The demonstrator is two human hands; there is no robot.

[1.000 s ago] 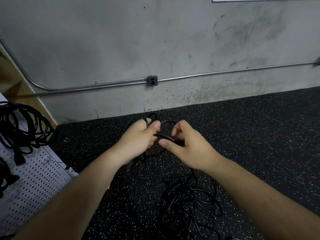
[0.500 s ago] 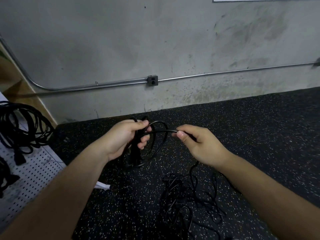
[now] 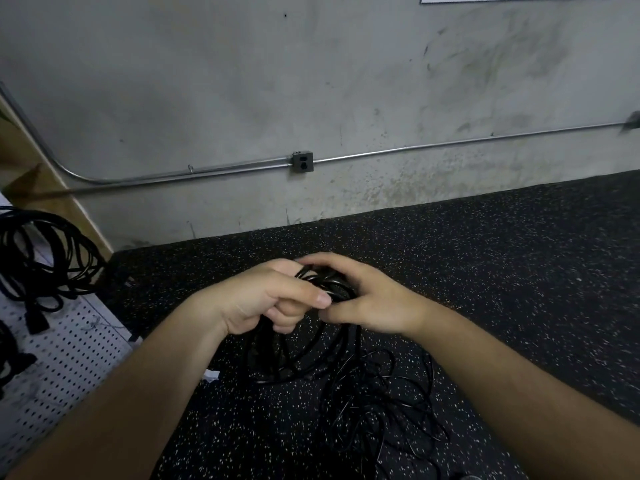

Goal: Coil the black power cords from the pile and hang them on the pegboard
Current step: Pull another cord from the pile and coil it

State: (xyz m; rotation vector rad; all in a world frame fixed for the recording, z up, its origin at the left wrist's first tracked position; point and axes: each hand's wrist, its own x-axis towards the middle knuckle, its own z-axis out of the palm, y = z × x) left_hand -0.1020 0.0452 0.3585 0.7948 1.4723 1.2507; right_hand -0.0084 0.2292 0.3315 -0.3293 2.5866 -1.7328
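Currently left hand [image 3: 266, 299] grips the gathered loops of a black rubber power cord [image 3: 327, 285], right hand [image 3: 370, 299] curled over the same bundle, held above speckled black rubber floor [image 3: 519, 271]. Tangled pile of thin black cords [image 3: 381, 407] lies just below. White perforated pegboard [image 3: 65, 362] at far left carries hung black cord coils [image 3: 41, 258].

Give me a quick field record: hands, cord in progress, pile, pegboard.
left hand: grips the coil at its top
right hand: curled over the same coil
coil: black, several loops hanging below the hands
pile: loose cords on the floor, beneath the hands
pegboard: far left, coiled cords already hung
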